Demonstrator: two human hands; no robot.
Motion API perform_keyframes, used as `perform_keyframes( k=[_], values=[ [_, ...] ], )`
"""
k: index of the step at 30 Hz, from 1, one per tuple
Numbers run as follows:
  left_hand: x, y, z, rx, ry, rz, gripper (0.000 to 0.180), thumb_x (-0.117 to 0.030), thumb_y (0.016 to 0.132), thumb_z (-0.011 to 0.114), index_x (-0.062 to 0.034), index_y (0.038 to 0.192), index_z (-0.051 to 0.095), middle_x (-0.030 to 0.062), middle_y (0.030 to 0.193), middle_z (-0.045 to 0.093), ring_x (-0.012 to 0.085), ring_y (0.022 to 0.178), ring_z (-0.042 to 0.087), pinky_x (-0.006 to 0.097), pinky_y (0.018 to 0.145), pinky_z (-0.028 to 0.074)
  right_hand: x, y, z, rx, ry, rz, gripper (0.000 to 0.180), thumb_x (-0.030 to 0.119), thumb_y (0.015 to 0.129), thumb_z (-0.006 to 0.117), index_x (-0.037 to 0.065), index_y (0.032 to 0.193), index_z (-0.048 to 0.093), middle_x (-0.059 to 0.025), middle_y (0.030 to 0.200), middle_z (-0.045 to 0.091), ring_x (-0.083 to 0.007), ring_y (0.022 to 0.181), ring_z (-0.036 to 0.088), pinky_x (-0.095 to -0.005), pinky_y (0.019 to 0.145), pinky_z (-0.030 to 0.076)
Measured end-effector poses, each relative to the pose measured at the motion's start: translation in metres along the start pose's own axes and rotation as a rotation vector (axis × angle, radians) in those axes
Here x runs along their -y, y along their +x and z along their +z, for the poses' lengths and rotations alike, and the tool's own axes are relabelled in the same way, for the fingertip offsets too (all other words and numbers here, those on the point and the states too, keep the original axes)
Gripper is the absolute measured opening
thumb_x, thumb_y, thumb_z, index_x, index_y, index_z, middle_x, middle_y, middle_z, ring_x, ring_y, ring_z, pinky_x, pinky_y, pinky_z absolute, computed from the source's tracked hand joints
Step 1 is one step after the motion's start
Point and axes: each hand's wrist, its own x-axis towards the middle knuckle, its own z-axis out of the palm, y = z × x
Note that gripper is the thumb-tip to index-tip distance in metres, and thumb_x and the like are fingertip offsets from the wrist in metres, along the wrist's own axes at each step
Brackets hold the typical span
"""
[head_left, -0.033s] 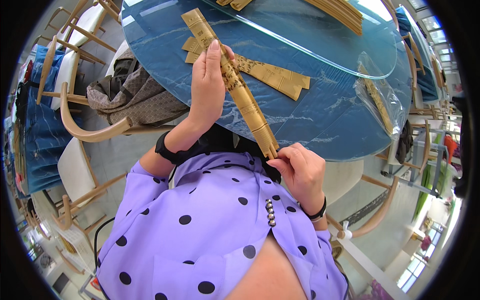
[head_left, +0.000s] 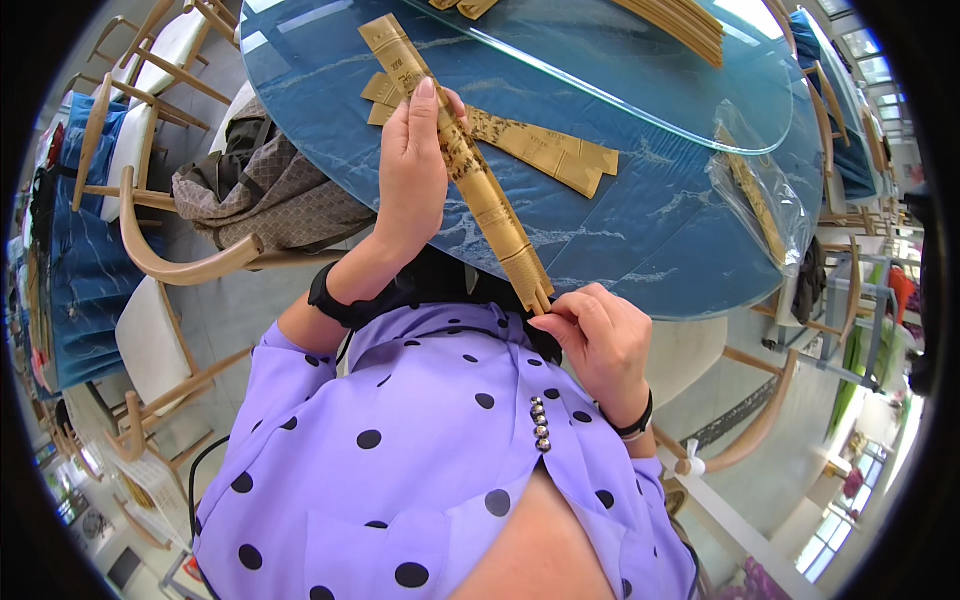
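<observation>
A long, narrow gold card sleeve [head_left: 492,214] with dark printed patterns slants from the table toward my body. My left hand [head_left: 412,165] is wrapped round its upper part, thumb on top. At the lower end, my right hand [head_left: 605,335] pinches the notched tip between thumb and fingers. Whether anything is inside the sleeve cannot be seen. Beneath the held one, flat gold sleeves [head_left: 545,153] lie overlapped on the blue marbled tablecloth [head_left: 640,225].
A glass turntable [head_left: 640,118] covers the table's far part, with a stack of gold sleeves [head_left: 680,30] on it. To the right lies a clear plastic bag [head_left: 760,205] with a gold strip inside. On the left, a patterned bag [head_left: 270,190] rests on a wooden chair [head_left: 150,255].
</observation>
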Motion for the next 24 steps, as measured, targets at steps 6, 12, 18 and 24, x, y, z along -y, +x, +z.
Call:
perform_keyframes(
  k=[6,12,18,24],
  values=[
    [0.001,-0.002,0.002,0.038,0.017,-0.078,0.036,-0.033,0.112,0.040,-0.0059,0.092,0.055,0.0028,0.082,0.056,0.0099,0.074,0.050,0.025,0.071,0.042,0.001,0.002,0.006,-0.148,-0.097,-0.134,0.030,0.024,0.073,0.088,0.007,0.086,0.066,-0.0035,0.074,0.061,-0.0195,0.060,0.060,-0.0317,0.051,0.046],
    [0.003,0.001,0.000,0.031,0.030,-0.085,0.037,-0.034,0.112,0.041,-0.0061,0.092,0.055,0.0018,0.078,0.055,0.0091,0.069,0.048,0.024,0.065,0.041,-0.001,0.008,0.011,-0.163,-0.024,-0.161,0.028,0.020,0.070,0.088,0.007,0.087,0.069,-0.0048,0.078,0.064,-0.0192,0.062,0.062,-0.0296,0.052,0.047],
    [0.002,0.005,-0.002,0.102,0.097,-0.099,0.038,-0.035,0.112,0.040,-0.0071,0.091,0.055,0.0004,0.077,0.055,0.0068,0.067,0.047,0.023,0.064,0.041,0.000,0.010,0.007,-0.121,0.030,-0.122,0.026,0.015,0.068,0.087,0.008,0.089,0.072,-0.0053,0.082,0.067,-0.0191,0.062,0.062,-0.0300,0.052,0.047],
    [0.003,0.003,0.002,0.126,0.189,-0.113,0.041,-0.037,0.112,0.039,-0.0080,0.089,0.056,-0.0015,0.076,0.053,0.0055,0.067,0.045,0.023,0.064,0.040,0.011,0.013,0.001,-0.067,-0.135,-0.177,0.023,0.016,0.070,0.085,0.008,0.087,0.071,-0.0028,0.082,0.064,-0.0169,0.065,0.061,-0.0292,0.055,0.045]
  ],
)
